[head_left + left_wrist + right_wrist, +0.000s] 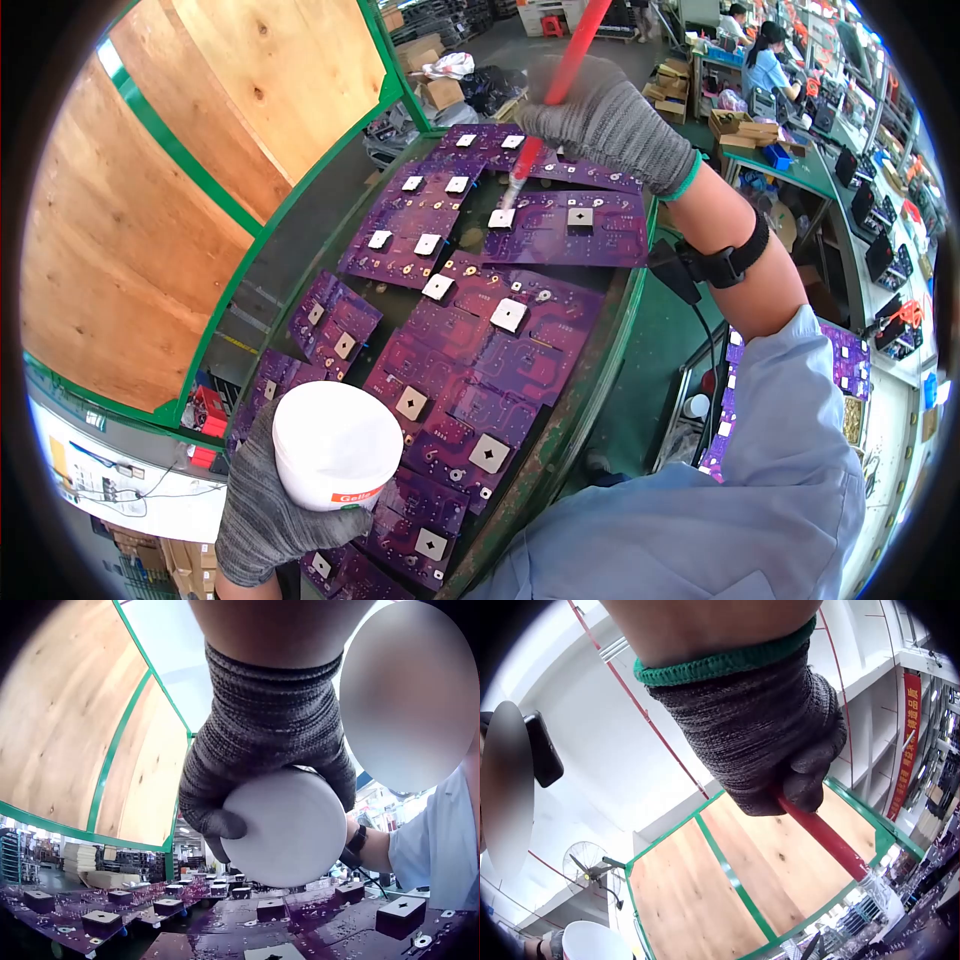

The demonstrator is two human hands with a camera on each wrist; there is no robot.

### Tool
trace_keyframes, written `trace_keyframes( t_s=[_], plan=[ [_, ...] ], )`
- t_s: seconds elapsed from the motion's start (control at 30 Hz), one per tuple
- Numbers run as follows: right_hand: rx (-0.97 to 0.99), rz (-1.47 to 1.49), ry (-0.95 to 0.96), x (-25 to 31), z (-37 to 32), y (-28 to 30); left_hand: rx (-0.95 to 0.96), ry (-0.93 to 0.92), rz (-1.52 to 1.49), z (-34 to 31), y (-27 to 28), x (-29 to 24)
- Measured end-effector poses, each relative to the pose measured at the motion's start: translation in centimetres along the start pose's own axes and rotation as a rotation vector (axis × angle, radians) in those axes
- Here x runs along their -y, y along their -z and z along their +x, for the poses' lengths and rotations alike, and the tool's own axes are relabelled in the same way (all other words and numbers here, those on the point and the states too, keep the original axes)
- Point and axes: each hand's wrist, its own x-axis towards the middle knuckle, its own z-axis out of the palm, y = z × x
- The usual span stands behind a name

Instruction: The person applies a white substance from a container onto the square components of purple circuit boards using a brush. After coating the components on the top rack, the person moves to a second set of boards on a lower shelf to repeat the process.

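Observation:
My gloved left hand (265, 515) grips a white plastic tub (335, 450) with a red label, low over the near boards; in the left wrist view the tub's round base (285, 829) faces the camera. In my gloved right hand (610, 120) is a red-handled brush (530, 155), slanting down. Its pale bristles meet a white-topped square block (501, 218) on a far purple circuit board (610, 245). Several other far blocks have white tops too. The nearer blocks, such as this grey one (489, 453), show a dark mark in the middle.
Purple boards lie partly overlapping on a long green bench (590, 390). A green-framed wooden panel (200, 130) stands along the left. At the right are a workbench with black devices (890, 260) and a seated person (770, 65). A small white cup (696, 406) sits lower right.

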Motion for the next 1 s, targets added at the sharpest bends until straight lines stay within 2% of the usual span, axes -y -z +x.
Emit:
trace_keyframes(
  t_s=[0.03,0.1,0.13,0.17,0.23,0.37,0.4,0.5,0.57,0.63,0.67,0.7,0.73,0.77,0.83,0.87,0.9,0.97,1.0],
  plan=[
    [-0.002,-0.001,-0.005,-0.2,0.1,-0.4,0.005,-0.002,0.001,0.1,0.0,-0.1],
    [-0.071,-0.132,0.114,-1.3,0.8,-1.7,0.005,0.054,-0.017,0.3,-0.1,-0.4],
    [-0.027,-0.165,0.143,-1.8,0.8,-1.8,0.008,0.051,-0.017,0.3,-0.2,-0.4],
    [-0.028,-0.167,0.142,-2.1,0.6,-1.6,0.002,0.033,0.003,0.3,-0.1,-0.3],
    [0.050,-0.131,-0.008,-1.8,0.6,-0.8,-0.010,0.017,0.017,0.1,-0.1,0.1],
    [-0.055,0.011,0.042,-1.2,0.0,-0.7,-0.007,-0.010,-0.017,0.0,-0.2,0.9],
    [-0.053,0.032,-0.039,-0.4,-0.1,-0.9,-0.008,-0.008,-0.053,0.0,-0.2,0.9],
    [0.028,-0.063,0.021,-1.2,0.2,-1.6,0.014,-0.024,0.049,0.3,-0.2,0.5],
    [-0.015,-0.171,0.089,-2.3,0.0,-1.7,0.010,-0.031,0.013,0.4,-0.2,0.6],
    [-0.018,-0.030,0.028,-2.4,-0.4,-1.0,-0.002,-0.023,-0.023,0.2,-0.4,0.7],
    [-0.075,-0.061,0.130,-2.1,-0.7,-0.8,0.004,-0.018,-0.020,0.3,-0.4,0.6],
    [-0.071,-0.035,0.143,-0.9,-1.3,-0.7,0.003,-0.006,-0.007,0.2,-0.3,0.3],
    [-0.014,0.091,-0.007,0.8,-2.1,-0.7,-0.012,-0.023,0.012,0.3,-0.2,-0.1],
    [0.041,0.214,-0.151,1.8,-2.1,-0.7,-0.010,-0.107,0.173,0.6,0.0,0.3],
    [0.025,0.203,-0.044,-0.2,-1.6,-1.1,-0.039,-0.088,0.206,0.3,0.4,-0.1],
    [0.021,0.164,0.027,-1.0,-1.5,-1.4,-0.008,-0.093,0.122,0.5,0.5,1.0],
    [0.024,0.167,0.037,0.1,-1.6,-0.8,-0.019,-0.087,0.122,0.4,0.7,1.0],
    [0.063,0.325,-0.062,3.5,-3.2,1.7,-0.032,-0.090,0.148,-0.1,0.9,1.0],
    [0.059,0.453,0.025,4.3,-3.7,2.2,-0.033,-0.094,0.082,-0.2,0.9,1.2]
  ],
)
